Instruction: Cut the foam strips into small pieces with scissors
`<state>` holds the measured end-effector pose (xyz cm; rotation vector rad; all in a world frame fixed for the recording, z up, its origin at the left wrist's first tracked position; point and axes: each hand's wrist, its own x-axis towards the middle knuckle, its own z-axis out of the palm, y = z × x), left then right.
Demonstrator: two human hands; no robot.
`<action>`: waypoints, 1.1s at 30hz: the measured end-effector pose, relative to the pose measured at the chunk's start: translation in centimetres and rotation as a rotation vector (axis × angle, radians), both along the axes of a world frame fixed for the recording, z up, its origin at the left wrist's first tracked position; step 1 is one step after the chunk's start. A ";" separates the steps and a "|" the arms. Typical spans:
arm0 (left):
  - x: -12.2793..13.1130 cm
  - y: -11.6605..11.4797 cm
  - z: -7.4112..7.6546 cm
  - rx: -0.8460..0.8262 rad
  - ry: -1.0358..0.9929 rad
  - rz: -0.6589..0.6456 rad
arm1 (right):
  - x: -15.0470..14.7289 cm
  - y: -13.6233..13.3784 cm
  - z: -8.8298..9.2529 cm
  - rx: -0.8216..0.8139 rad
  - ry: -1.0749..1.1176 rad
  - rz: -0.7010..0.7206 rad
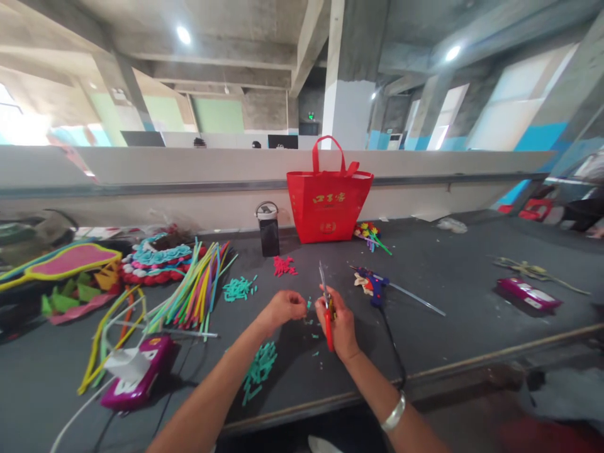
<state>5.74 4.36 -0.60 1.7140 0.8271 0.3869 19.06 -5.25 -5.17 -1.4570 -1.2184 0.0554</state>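
My right hand (340,322) is closed around red-handled scissors (326,307), blades pointing up and away. My left hand (284,308) is pinched on a tiny teal piece (309,304) held just left of the blades. Small teal cut bits lie on the dark table (448,296) under both hands. A heap of teal cut pieces (258,370) lies beside my left forearm, and another teal heap (238,288) sits farther back. A silver bracelet circles my right wrist.
A red tote bag (329,201) and a dark flask (269,229) stand at the back. A blue glue gun (375,284) lies right of my hands. Coloured pipe-cleaner bundle (195,289), red cut pieces (284,266) and felt crafts (70,261) lie left; purple packets (136,374) sit near the front.
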 end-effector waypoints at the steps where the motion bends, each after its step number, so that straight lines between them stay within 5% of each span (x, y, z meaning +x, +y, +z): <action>1: 0.3 -0.1 -0.1 -0.029 -0.023 0.013 | 0.0 0.0 0.0 -0.003 0.017 0.027; 6: 1.4 -0.8 -0.6 -0.003 -0.024 -0.007 | 0.1 0.3 -0.7 -0.026 0.035 0.071; 16: 0.4 -0.3 -1.3 -0.316 -0.213 0.091 | 0.2 0.3 -0.3 -0.040 0.107 -0.010; 24: 0.6 -1.2 -1.0 -0.120 -0.203 0.057 | -0.2 0.0 -0.4 -0.043 0.028 0.070; 33: 0.7 -1.1 -2.4 0.187 -0.222 0.003 | -0.1 0.2 -0.3 -0.046 0.119 0.039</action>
